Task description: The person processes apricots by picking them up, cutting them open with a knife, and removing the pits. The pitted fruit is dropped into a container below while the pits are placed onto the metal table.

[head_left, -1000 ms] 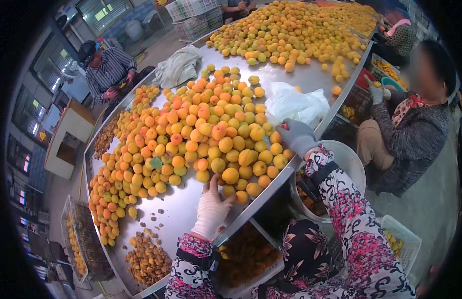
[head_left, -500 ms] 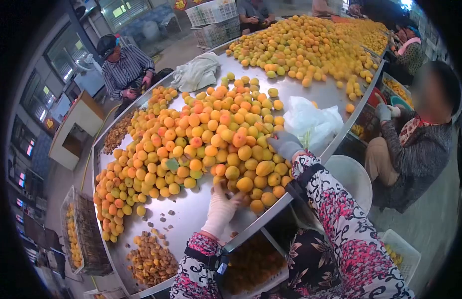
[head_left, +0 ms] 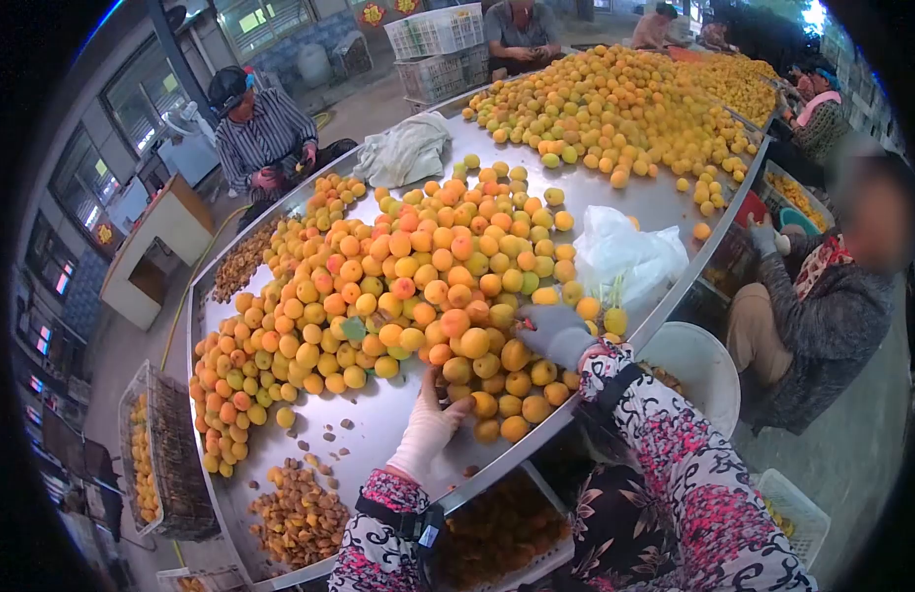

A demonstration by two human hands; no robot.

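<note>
A heap of orange-yellow apricots (head_left: 457, 261) covers much of the metal table (head_left: 383, 419) in front of me. My left hand (head_left: 433, 424), in a white glove with bare fingertips, is at the heap's near edge. Its thumb and fingers are spread apart, touching the apricots there. My right hand (head_left: 559, 335), in a grey glove, lies over the heap's right side with its fingers stretched leftward against the fruit. A small dark spot shows at its fingertips; I cannot make out what it is. A green leaf (head_left: 354, 329) rests on the heap.
Apricot pits (head_left: 300, 518) are piled at the near left corner. A white plastic bag (head_left: 625, 255) and a cloth (head_left: 406, 150) lie on the table. Beside its right edge stands a white bucket (head_left: 699, 380), near a seated co-worker (head_left: 823, 316). Another person (head_left: 265, 138) sits at the left.
The view has shifted slightly, so the table sits lower and further right. My right hand has moved down and left over the apricots, and some fruit now lies behind it near the bag.
</note>
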